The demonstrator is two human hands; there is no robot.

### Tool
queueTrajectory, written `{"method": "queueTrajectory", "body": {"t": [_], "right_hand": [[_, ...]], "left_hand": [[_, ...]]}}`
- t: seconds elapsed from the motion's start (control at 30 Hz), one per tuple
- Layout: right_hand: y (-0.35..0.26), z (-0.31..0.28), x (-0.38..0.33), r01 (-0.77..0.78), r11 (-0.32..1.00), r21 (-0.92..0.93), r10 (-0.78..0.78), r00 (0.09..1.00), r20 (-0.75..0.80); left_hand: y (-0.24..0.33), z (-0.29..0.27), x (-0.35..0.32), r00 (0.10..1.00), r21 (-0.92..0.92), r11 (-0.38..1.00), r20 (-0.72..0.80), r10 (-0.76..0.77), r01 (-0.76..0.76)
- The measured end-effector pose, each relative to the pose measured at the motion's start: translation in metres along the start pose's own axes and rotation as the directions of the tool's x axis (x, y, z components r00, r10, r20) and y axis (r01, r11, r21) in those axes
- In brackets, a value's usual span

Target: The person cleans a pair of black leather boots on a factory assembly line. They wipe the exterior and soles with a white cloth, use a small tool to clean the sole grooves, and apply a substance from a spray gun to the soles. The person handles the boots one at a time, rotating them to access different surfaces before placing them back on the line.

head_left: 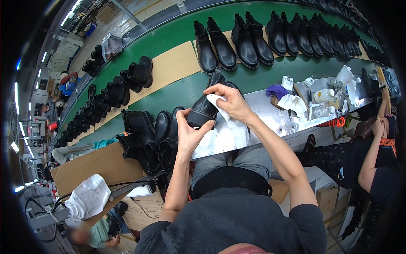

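Note:
A black leather ankle boot is held over the metal work table in front of me. My left hand grips its lower end, with the thumb and fingers on opposite sides. My right hand pinches a white cloth against the boot's side, and the cloth's loose part hangs down toward the table. Another black boot shows partly behind my right hand. To the left of my left hand, several black boots stand and lie close together.
Rows of black boots stand on brown card along the green conveyor. At the right lie a purple cloth, white rags and plastic bottles. A cardboard sheet is at the left; a co-worker is at the right.

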State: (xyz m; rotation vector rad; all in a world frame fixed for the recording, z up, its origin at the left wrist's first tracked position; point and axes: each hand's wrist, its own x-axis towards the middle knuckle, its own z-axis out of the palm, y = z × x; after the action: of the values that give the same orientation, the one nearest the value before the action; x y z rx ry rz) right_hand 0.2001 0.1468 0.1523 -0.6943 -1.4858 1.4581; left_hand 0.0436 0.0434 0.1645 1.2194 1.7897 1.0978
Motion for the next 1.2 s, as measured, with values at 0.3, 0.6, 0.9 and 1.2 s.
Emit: {"method": "queueTrajectory", "body": {"t": [0.3,0.6,0.9,1.2], "right_hand": [[-0.009,0.012,0.005,0.025,0.972,-0.235,-0.023,1.000,0.012],[-0.041,-0.002,-0.013,0.042,0.806,-0.590,-0.144,0.981,-0.127],[0.078,-0.186,-0.067,-0.422,0.479,-0.770,-0.136,0.831,-0.540],[0.099,-0.279,-0.138,-0.378,0.093,-0.921,-0.345,0.856,-0.386]], "left_hand": [[-0.003,-0.007,0.009,0.999,-0.102,0.994,0.002,-0.041,0.041],[-0.002,0.003,0.003,1.000,-0.090,0.996,-0.012,0.017,-0.018],[0.013,0.001,0.002,1.000,-0.103,0.995,0.025,-0.009,0.011],[0.021,0.014,0.004,0.999,-0.084,0.996,0.048,-0.002,0.006]]}}
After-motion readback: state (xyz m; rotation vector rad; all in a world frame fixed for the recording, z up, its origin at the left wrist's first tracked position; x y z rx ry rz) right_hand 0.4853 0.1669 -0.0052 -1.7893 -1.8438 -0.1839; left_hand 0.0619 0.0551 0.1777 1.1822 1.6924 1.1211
